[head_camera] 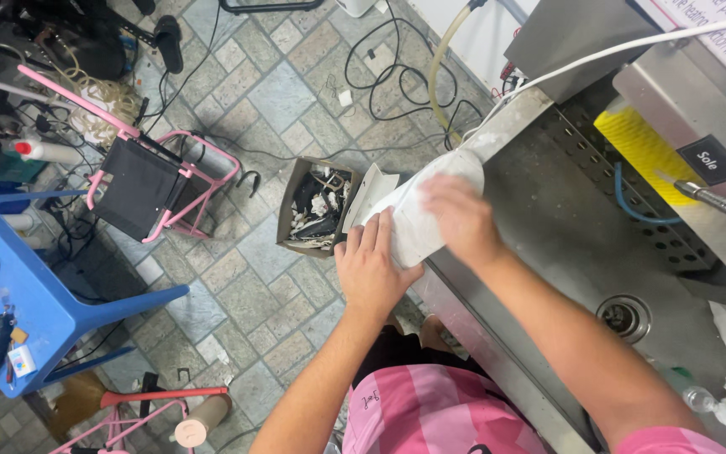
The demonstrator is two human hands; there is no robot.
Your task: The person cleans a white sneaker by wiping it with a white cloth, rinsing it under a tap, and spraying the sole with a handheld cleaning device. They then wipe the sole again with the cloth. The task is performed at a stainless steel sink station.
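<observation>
A: How did we have the fingers set?

B: Our left hand [371, 267] lay flat, fingers straight and close together, pressed on the near end of the white insole [420, 210]. Our right hand [461, 217] lay over its middle, fingers spread and blurred; whether they gripped it or only pressed on it, we could not tell.

A: Where did the insole sit?

B: It lay across the front edge of the steel sink [548, 244], the near end hanging out over the floor, the far end resting on the sink's corner. We judged that the edge served as a support, so that both palms could bear down on it.

A: What stood near it?

B: A spray nozzle [720, 202] pointed in from the right, above the basin, and a yellow brush [640, 143] lay on the perforated rack behind, both within reach. The drain [625, 316] lay to the right of our right forearm. An open cardboard box [317, 206] of dark scraps stood on the tiled floor just left of the insole. A blue stool [35, 294] and a pink folding frame [161, 185] stood well apart, to the left.
</observation>
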